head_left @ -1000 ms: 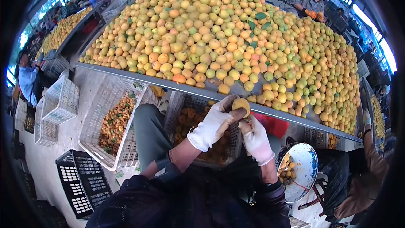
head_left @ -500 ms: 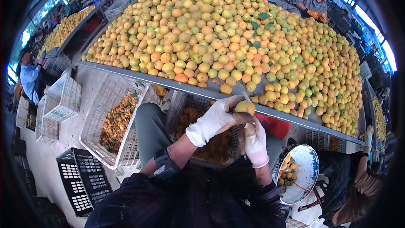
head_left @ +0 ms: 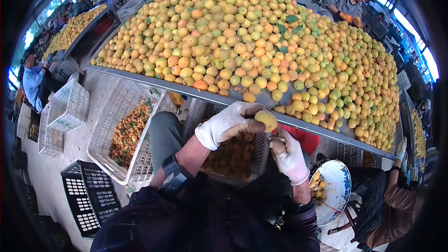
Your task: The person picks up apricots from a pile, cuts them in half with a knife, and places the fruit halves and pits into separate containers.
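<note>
My left hand, in a white knit glove with stained fingers, grips a yellow apricot between thumb and fingertips. Just right of and below the fruit is my right hand, gloved the same way. Its fingers are closed around a small tool with a dark metallic end; most of it is hidden by the glove. Both hands are in front of the edge of a metal-rimmed table heaped with apricots. Below them sits a crate with orange fruit pieces inside.
At left, a white crate holds fruit pieces, near a black crate and stacked white crates. A white bucket with fruit stands at right, beside a seated person. Across the table another person wears orange gloves.
My hands have drawn apart slightly, the right one moving down and right. The apricot is turned in my left fingers and sits a little left. The tool's metallic end now shows.
</note>
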A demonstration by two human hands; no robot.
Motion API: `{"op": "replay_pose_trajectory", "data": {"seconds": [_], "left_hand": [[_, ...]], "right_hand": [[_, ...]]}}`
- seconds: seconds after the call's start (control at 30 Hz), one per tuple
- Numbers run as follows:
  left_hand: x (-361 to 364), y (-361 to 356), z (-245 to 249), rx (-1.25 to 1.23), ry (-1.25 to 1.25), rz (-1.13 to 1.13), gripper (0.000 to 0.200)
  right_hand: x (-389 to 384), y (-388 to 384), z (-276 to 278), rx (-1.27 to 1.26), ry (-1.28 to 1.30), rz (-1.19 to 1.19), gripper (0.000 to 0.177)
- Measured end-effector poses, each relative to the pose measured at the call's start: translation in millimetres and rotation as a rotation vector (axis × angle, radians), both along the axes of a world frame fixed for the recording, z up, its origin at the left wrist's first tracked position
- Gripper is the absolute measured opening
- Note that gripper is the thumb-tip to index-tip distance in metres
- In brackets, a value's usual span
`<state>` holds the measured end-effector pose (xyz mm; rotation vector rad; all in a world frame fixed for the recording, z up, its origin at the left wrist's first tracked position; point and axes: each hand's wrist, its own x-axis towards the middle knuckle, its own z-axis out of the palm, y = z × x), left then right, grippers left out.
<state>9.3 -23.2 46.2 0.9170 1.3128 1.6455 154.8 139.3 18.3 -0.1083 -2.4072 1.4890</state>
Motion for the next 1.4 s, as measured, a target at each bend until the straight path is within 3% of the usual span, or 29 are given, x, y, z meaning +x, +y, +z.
{"op": "replay_pose_trajectory", "data": {"seconds": [0.03,0.07,0.13,0.17,0.2,0.23,0.27,0.33,0.43,0.57,0.63,0.7,0.93,1.0,1.13,1.2,1.33,1.37,1.4], "left_hand": [[-7.8,-1.9,10.6,-0.027,0.062,-0.047,0.032],[-14.9,-3.4,8.6,-0.1,0.041,-0.13,0.043],[-16.7,-1.3,5.5,-0.104,0.064,-0.12,0.042],[-15.1,2.9,3.7,-0.092,0.072,-0.145,0.042],[-10.3,5.7,0.2,-0.049,-0.054,-0.066,0.041],[-3.0,7.6,-6.0,-0.01,-0.183,0.021,0.04],[9.4,18.0,-19.1,0.2,-0.435,0.052,0.038],[15.8,16.3,-25.7,0.236,-0.642,0.061,0.038],[-2.4,4.6,-3.2,0.03,-0.035,-0.049,0.04],[-15.0,1.1,1.0,-0.231,0.137,-0.051,0.04],[-15.9,1.7,-7.3,-0.177,0.108,-0.036,0.042],[-16.2,1.9,-9.0,-0.119,0.083,-0.027,0.046],[-12.9,4.4,-1.3,-0.197,0.012,-0.013,0.04],[-13.3,4.1,-1.8,-0.245,0.014,-0.001,0.038],[-15.6,2.5,-8.6,-0.205,-0.071,0.007,0.037],[-14.1,0.5,-9.6,-0.234,-0.065,-0.017,0.036],[-9.0,4.0,-10.0,-0.223,-0.172,0.066,0.034],[-5.5,4.5,-9.9,-0.211,-0.229,0.104,0.033],[-2.1,3.8,-10.3,-0.206,-0.285,0.138,0.032]], "right_hand": [[2.1,0.6,5.5,-0.115,-0.151,0.036,0.032],[3.5,1.7,9.8,-0.226,-0.297,0.07,0.03],[2.9,-4.0,14.8,-0.354,-0.377,0.038,0.029],[1.5,-10.3,12.8,-0.344,-0.239,0.019,0.028],[-0.1,-15.8,11.5,-0.472,-0.28,-0.026,0.027],[-4.0,-19.7,7.6,-0.427,-0.19,-0.062,0.026],[-8.5,-20.8,5.4,-0.382,-0.098,-0.088,0.026],[-5.7,-19.3,9.7,-0.393,-0.141,-0.065,0.026],[3.7,-7.0,6.6,-0.317,-0.256,0.016,0.027],[2.6,4.1,6.7,-0.094,-0.304,0.081,0.032],[2.5,3.2,13.9,-0.094,-0.323,0.087,0.032],[2.3,2.1,19.7,-0.392,-0.569,0.074,0.032],[-1.9,-1.5,5.4,-0.07,-0.211,0.025,0.026],[-0.2,1.9,12.4,-0.613,-0.555,0.057,0.027],[-5.2,-6.8,17.6,-0.487,-0.489,0.016,0.029],[-6.1,-3.0,9.7,-0.192,-0.368,0.093,0.029],[-11.5,-6.6,29.8,-0.578,-0.652,0.04,0.028],[-15.1,-11.6,18.6,-0.426,-0.447,0.008,0.028],[-17.3,-14.6,18.1,-0.431,-0.44,0.006,0.028]]}}
